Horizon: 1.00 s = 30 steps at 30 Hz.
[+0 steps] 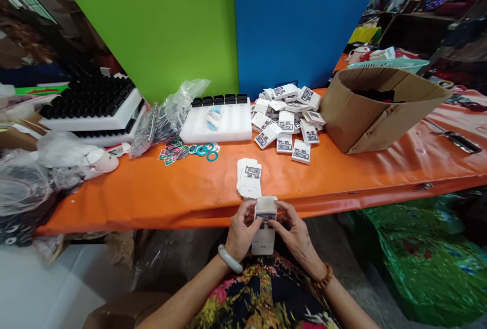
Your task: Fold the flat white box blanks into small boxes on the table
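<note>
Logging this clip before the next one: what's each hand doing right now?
Left hand: closed, holding the left side of a white rectangular printed cardboard carton.
Right hand: closed, holding the same carton's right side.

No lettering can be read; print on the white carton is too small.

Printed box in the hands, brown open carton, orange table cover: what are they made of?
Printed box: probably thin paperboard, smooth white; flat panels, thin flap.
Brown open carton: likely corrugated cardboard, matte; stiff walls, dull brown surface; fluting isn't clear.
Orange table cover: looks like vinyl or other plastic sheet, glossy; bright highlights, soft wrinkles.
</note>
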Available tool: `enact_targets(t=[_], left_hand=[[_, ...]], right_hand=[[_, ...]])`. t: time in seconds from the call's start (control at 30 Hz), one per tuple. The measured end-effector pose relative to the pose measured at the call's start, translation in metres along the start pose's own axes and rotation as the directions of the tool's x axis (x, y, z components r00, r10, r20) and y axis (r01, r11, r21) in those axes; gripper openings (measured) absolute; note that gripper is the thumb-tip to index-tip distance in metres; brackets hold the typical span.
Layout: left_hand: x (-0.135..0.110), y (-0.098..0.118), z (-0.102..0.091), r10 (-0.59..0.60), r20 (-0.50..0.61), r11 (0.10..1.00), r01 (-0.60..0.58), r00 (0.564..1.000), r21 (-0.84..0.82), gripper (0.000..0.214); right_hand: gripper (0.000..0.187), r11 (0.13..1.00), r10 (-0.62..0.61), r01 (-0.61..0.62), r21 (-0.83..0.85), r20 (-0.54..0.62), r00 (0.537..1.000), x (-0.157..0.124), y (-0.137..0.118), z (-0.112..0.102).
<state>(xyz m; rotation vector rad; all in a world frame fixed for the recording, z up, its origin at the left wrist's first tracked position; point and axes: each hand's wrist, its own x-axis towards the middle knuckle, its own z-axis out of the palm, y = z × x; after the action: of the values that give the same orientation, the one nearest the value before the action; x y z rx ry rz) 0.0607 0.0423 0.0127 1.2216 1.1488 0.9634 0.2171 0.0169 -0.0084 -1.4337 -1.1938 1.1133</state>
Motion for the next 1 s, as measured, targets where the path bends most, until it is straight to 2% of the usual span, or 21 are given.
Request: enact_targets(t=[0.1, 0.23, 0.33, 0.47, 0.53, 0.6, 0.67, 0.73, 0.8, 0.9, 1.0], left_hand=[[-0.008, -0.010, -0.002, -0.003, 0.088, 0.996, -0.005, 0.996, 0.093, 0.029], [-0.016, -0.022, -0.008, -0.098, 0.174, 0.985, 0.071, 0.980, 0.155, 0.026], [-0.019, -0.022, -0.012, -0.140, 0.158, 0.972, 0.105, 0.978, 0.208, 0.021], [-0.016, -0.012, -0.011, -0.091, 0.133, 0.963, 0.053, 0.987, 0.266, 0.021], [-0.013, -0.007, -0.008, -0.069, 0.135, 0.975, 0.038, 0.988, 0.217, 0.018], [-0.009, -0.003, -0.006, -0.086, 0.131, 0.992, 0.072, 0.988, 0.106, 0.011], [-0.006, -0.001, -0.005, -0.127, 0.144, 0.992, 0.127, 0.981, 0.004, 0.029], [-0.005, 0.001, -0.004, -0.144, 0.177, 0.989, 0.147, 0.974, -0.004, 0.030], [-0.005, 0.002, -0.004, -0.128, 0.188, 0.991, 0.119, 0.974, 0.062, 0.016], [-0.009, 0.003, -0.004, -0.075, 0.164, 0.980, 0.042, 0.984, 0.195, 0.014], [-0.013, 0.000, -0.004, -0.058, 0.154, 0.967, 0.018, 0.986, 0.255, 0.019]], right_hand=[[0.040, 0.992, 0.073, -0.076, 0.102, 0.033, 0.997, -0.007, 0.007, -0.003], [0.041, 0.952, 0.179, -0.205, 0.226, 0.130, 0.975, -0.021, 0.015, -0.004], [0.034, 0.946, 0.222, -0.260, 0.195, 0.199, 0.954, -0.030, 0.013, -0.002], [0.033, 0.971, 0.191, -0.207, 0.116, 0.139, 0.972, -0.029, 0.001, 0.001], [0.032, 0.970, 0.160, -0.169, 0.173, 0.065, 0.985, -0.023, -0.004, 0.002], [0.033, 0.944, 0.160, -0.159, 0.288, 0.022, 0.987, -0.015, -0.007, 0.003], [0.041, 0.915, 0.178, -0.193, 0.354, 0.074, 0.981, -0.008, -0.009, 0.000], [0.035, 0.919, 0.193, -0.239, 0.312, 0.172, 0.966, -0.005, -0.010, -0.004], [0.025, 0.949, 0.187, -0.231, 0.215, 0.207, 0.960, -0.006, -0.010, -0.009], [0.020, 0.994, 0.081, -0.092, 0.055, 0.179, 0.980, -0.013, -0.009, -0.014], [0.019, 1.000, -0.019, 0.023, -0.020, 0.204, 0.979, -0.020, -0.008, -0.016]])
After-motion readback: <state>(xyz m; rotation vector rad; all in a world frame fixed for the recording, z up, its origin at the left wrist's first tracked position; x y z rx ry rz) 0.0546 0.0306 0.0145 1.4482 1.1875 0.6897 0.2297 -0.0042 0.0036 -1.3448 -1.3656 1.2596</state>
